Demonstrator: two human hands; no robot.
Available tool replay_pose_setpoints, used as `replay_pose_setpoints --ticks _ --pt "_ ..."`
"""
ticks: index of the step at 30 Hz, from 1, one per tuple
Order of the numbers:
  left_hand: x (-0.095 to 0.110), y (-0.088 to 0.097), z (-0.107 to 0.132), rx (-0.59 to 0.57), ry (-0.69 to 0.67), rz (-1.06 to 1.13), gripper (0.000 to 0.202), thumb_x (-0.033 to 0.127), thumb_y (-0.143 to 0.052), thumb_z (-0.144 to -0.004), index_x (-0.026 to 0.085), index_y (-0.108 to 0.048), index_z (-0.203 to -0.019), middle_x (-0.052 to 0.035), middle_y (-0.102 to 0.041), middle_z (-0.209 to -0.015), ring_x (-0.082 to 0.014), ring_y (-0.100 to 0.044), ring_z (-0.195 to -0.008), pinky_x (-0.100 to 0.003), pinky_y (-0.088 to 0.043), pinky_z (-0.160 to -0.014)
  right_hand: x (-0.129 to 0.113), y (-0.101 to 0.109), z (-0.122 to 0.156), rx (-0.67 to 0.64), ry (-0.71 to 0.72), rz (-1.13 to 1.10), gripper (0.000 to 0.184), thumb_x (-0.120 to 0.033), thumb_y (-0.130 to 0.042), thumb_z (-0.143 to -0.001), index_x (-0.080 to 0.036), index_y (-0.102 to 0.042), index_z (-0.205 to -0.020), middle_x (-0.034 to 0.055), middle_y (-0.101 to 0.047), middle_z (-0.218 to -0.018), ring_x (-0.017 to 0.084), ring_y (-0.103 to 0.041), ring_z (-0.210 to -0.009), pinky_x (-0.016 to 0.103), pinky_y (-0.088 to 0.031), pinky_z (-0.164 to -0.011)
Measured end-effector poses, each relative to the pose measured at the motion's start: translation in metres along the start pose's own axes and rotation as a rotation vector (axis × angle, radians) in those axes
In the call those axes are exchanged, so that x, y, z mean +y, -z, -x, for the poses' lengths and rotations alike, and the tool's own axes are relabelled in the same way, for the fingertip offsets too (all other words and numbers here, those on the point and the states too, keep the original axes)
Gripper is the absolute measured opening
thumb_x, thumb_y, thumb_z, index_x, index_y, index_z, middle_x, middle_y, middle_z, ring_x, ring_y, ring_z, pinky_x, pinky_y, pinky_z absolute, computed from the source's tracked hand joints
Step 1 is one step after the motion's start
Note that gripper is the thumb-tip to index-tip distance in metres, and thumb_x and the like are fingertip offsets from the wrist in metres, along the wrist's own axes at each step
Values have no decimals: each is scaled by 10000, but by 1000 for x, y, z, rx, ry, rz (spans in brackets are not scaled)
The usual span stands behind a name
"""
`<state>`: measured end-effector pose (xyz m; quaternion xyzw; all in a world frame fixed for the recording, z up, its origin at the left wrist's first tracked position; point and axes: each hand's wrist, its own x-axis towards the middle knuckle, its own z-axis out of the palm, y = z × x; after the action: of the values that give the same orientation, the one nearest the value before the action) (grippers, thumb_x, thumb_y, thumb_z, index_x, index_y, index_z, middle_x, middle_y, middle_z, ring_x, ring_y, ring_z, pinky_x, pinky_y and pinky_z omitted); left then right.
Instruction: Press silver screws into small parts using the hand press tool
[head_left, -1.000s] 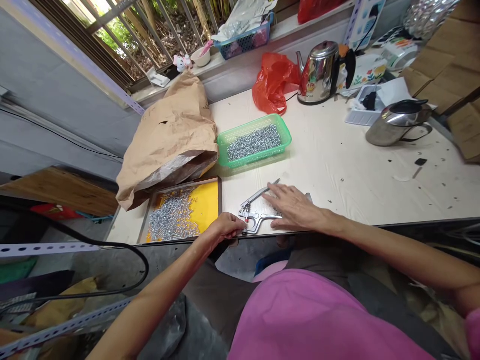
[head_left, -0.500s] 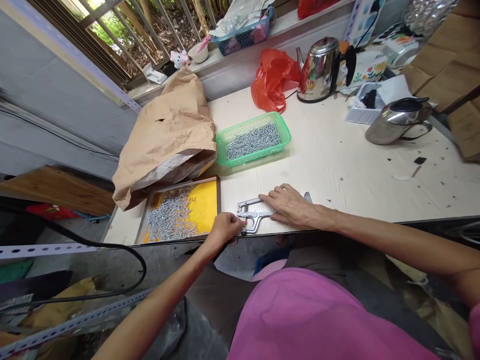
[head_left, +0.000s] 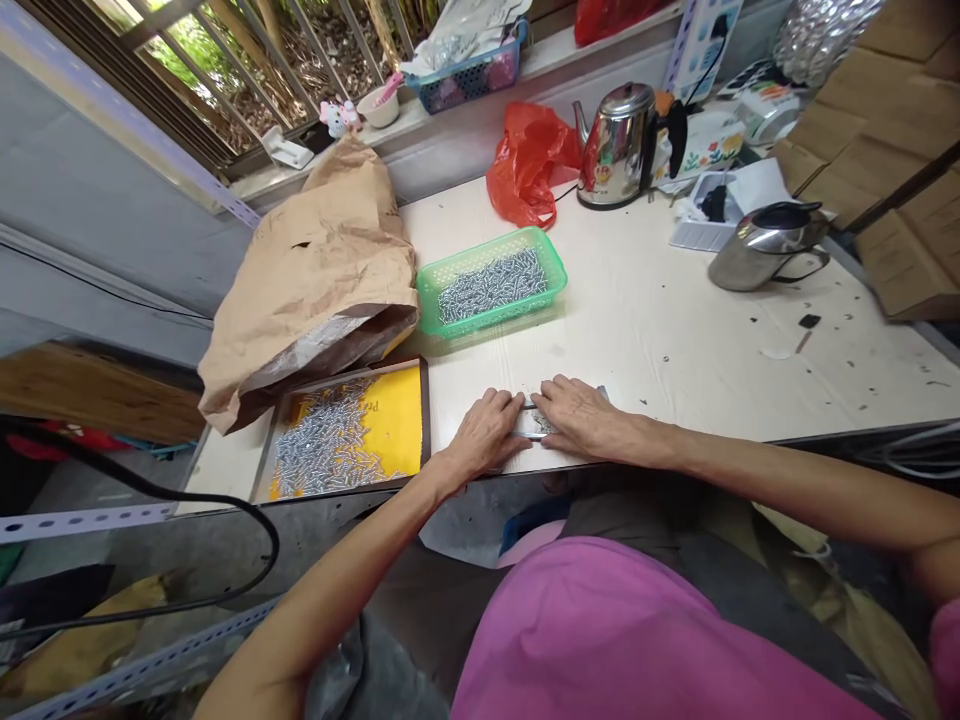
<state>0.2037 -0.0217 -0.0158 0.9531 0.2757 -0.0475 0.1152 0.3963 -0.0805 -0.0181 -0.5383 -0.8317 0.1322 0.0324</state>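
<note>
A small metal plier-like press tool (head_left: pixel 529 421) lies near the front edge of the pale table (head_left: pixel 675 330); only a sliver of it shows between my hands. My left hand (head_left: pixel 486 438) is curled over its head end. My right hand (head_left: pixel 581 415) lies pressed on its handles, fingers pointing left, so that the fingertips of both hands nearly meet. A yellow-bottomed tray (head_left: pixel 401 415) with a heap of small silver screws sits just left of my left hand. A green plastic basket (head_left: pixel 555 262) full of similar screws stands behind the tool.
A crumpled brown paper sack (head_left: pixel 315 270) lies at the left, over the tray's far corner. At the back stand a red plastic bag (head_left: pixel 525 160) and a steel kettle (head_left: pixel 619 145). At the right are a second kettle (head_left: pixel 765 245) and cardboard boxes (head_left: pixel 885 130).
My right hand pressed the tool's raised upper handle down flat. My left hand slid right from the table edge onto the tool's head. The camera shifted slightly right.
</note>
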Motion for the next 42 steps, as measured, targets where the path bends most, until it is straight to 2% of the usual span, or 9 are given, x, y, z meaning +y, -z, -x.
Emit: replay_pose_setpoints --ticks 6,10,17,20,24,28,34,38,42 --pt "-1 -4 -4 48 84 87 266 380 -614 -883 169 -610 -1046 -95 -607 -996 -255 -536 -979 -386 -468 -837 4 -8 -13 -31 13 -22 112 -211 -574 -908 -129 -639 -947 136 -601 -982 250 -543 -952 344 -410 -788" --pt "-3 -8 -10 86 145 133 183 349 -589 -905 176 -641 -935 -73 -619 -929 -225 -547 -935 -350 -462 -818 10 -11 -20 -19 44 -41 188 -170 -476 -952 -145 -646 -877 99 -617 -910 206 -545 -883 311 -391 -766" --pt "16 -15 9 210 177 33 349 327 -579 -908 164 -551 -1215 -133 -587 -1249 -283 -531 -1163 -440 -482 -950 31 6 -24 -26 160 -73 347 -431 -598 -902 -120 -667 -1037 135 -614 -1021 230 -547 -941 319 -375 -814" --pt "39 -32 23 302 105 52 348 232 -466 -958 177 -503 -1300 -146 -479 -1436 -297 -412 -1358 -489 -416 -1069 42 6 -33 -6 110 -69 271 -347 -515 -956 -138 -679 -1011 120 -632 -999 221 -554 -936 322 -353 -817" --pt "64 -52 31 323 68 136 378 272 -396 -992 182 -472 -1351 -130 -524 -1417 -290 -416 -1374 -535 -366 -1118 49 4 -51 76 1 -15 183 -251 -524 -940 -144 -669 -971 106 -642 -1031 225 -531 -965 325 -330 -801" --pt "68 -55 32 327 91 194 403 321 -412 -989 163 -474 -1354 -138 -539 -1403 -295 -422 -1371 -551 -331 -1138 30 10 -69 121 -66 94 188 -213 -510 -930 -153 -670 -1007 123 -639 -1038 255 -498 -981 360 -302 -798" --pt "65 -61 36 293 89 286 413 335 -455 -965 157 -507 -1333 -151 -591 -1320 -312 -516 -1279 -498 -434 -1064 -50 6 -80 -19 555 118 105 -194 -605 -858 -211 -702 -818 98 -616 -997 242 -450 -973 336 -293 -701" --pt "66 -67 40 238 125 312 424 373 -479 -951 161 -529 -1315 -152 -613 -1279 -333 -557 -1218 -480 -475 -1017 -75 -10 -85 -15 719 169 122 -156 -599 -834 -178 -657 -728 93 -613 -902 235 -460 -926 355 -302 -717" --pt "70 -67 41 225 154 302 404 385 -477 -951 191 -541 -1300 -147 -637 -1230 -321 -594 -1160 -449 -499 -986 -84 -6 -85 89 813 -4 183 -173 -477 -936 -195 -646 -869 53 -630 -865 192 -488 -854 344 -322 -767"
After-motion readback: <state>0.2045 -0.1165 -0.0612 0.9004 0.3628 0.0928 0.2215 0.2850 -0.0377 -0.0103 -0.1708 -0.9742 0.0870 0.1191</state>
